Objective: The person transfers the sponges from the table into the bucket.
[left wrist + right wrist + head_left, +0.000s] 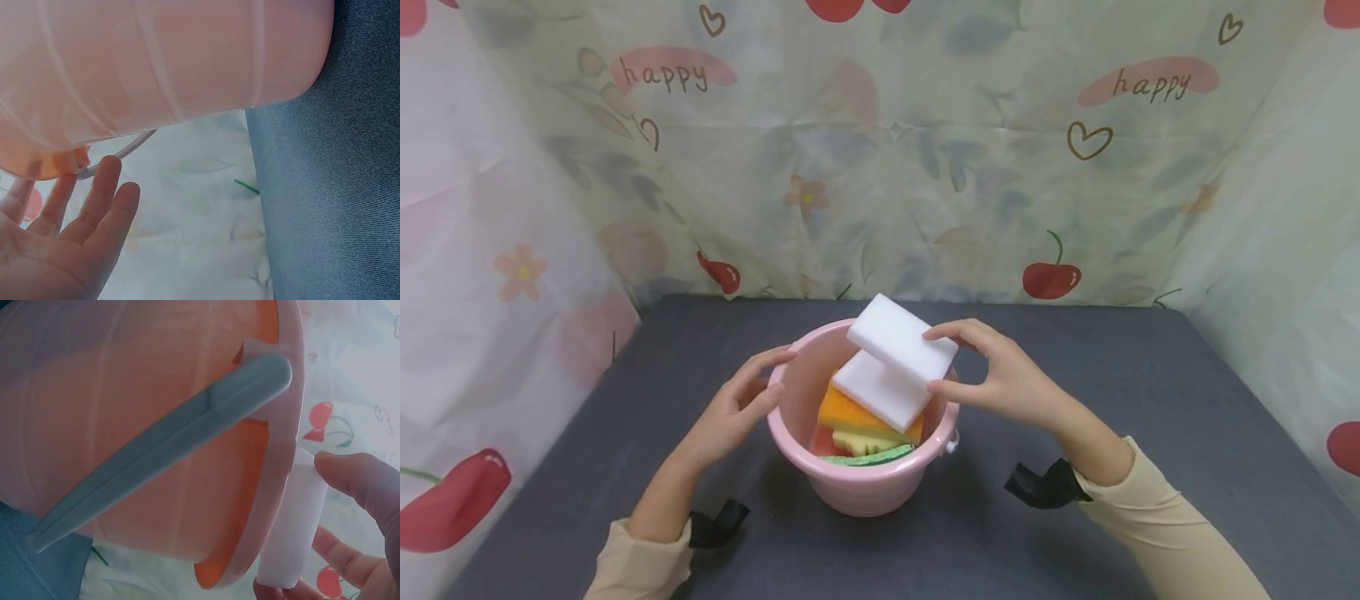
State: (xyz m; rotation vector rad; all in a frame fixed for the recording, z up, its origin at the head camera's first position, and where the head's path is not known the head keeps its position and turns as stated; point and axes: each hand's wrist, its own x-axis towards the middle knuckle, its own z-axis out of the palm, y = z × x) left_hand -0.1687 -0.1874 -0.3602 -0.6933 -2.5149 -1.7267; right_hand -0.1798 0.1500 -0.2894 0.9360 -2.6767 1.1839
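Observation:
A pink bucket (pixel 865 492) stands on the dark tabletop. My right hand (pixel 1011 379) pinches a white sponge block (pixel 898 333) by its right end, thumb on one side and fingers on the other, at the bucket's mouth. A second white block (pixel 880 390) lies tilted inside, over an orange and yellow sponge (pixel 850 411). Lower down are a pale yellow piece (pixel 850 443) and a green one (pixel 868 459), both partly hidden. At the left rim, my left hand (pixel 730 421) touches the bucket with fingers (pixel 103 187) loosely extended.
The bucket's grey handle (pixel 162 444) hangs down along its outside. A dark cloth (pixel 625 433) covers the table. Printed curtains (pixel 895 167) enclose the back and both sides. Black straps (pixel 1048 485) stick out at both wrists.

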